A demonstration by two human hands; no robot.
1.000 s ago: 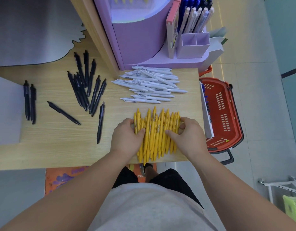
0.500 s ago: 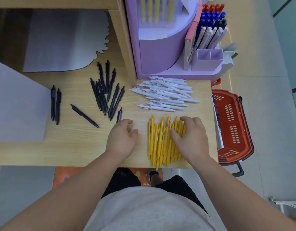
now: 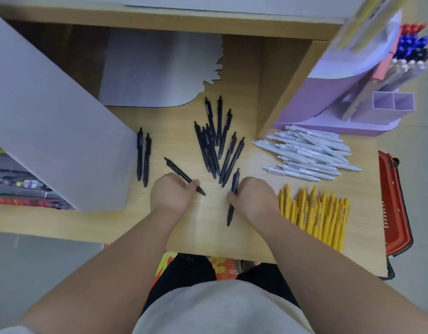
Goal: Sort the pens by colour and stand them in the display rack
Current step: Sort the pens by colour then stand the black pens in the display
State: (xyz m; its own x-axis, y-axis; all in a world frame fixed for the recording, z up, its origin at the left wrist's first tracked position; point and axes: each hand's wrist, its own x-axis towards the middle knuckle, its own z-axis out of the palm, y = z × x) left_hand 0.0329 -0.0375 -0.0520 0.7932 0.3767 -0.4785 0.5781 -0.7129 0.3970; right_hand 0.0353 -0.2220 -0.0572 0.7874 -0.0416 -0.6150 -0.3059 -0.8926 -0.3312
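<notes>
Sorting mostly done: yellow pens (image 3: 316, 210) and white pens (image 3: 306, 153) piled on counter (image 3: 208, 232), black pens (image 3: 215, 143) scattered, left hand (image 3: 170, 191) and right hand (image 3: 252, 196) each pinching one black pen, rack (image 3: 367, 97) partly filled.

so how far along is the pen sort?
Done: yellow pens and white pens are grouped. In hand: left hand and right hand each grip a black pen. Left: gather the loose black pens, then stand all three piles in the rack.
</notes>
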